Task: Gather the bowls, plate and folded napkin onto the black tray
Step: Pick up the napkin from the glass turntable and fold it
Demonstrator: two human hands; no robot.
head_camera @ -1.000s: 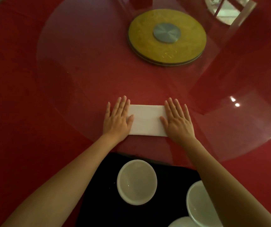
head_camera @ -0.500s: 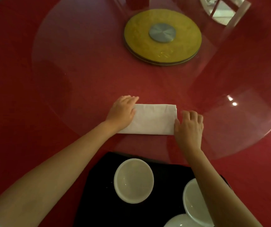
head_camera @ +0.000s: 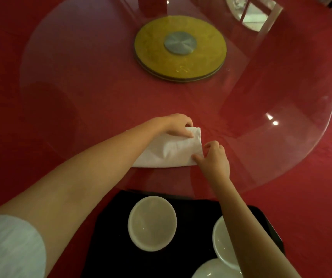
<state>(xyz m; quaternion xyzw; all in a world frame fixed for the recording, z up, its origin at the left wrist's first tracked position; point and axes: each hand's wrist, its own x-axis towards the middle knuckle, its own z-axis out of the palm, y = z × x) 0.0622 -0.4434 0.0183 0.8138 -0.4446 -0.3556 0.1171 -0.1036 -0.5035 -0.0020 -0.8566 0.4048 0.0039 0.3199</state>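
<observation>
The white napkin [head_camera: 171, 152] lies on the glass turntable [head_camera: 281, 137] of the red table [head_camera: 10, 97], just beyond the black tray [head_camera: 111, 247], and it is no longer a flat rectangle as it was half a second ago: its left part has been carried across to the right, so the cloth now bulges and doubles over. The left hand [head_camera: 176, 124] has crossed from the left end to the far right corner, its fingers pinched on the top layer there. The right hand [head_camera: 214, 157] has stayed at the right end, fingers curled and pressing the near right corner. On the tray sit a white bowl [head_camera: 152, 223], a second bowl [head_camera: 222, 243] partly hidden by the right forearm, and a third white dish [head_camera: 215, 269] at the lower edge.
</observation>
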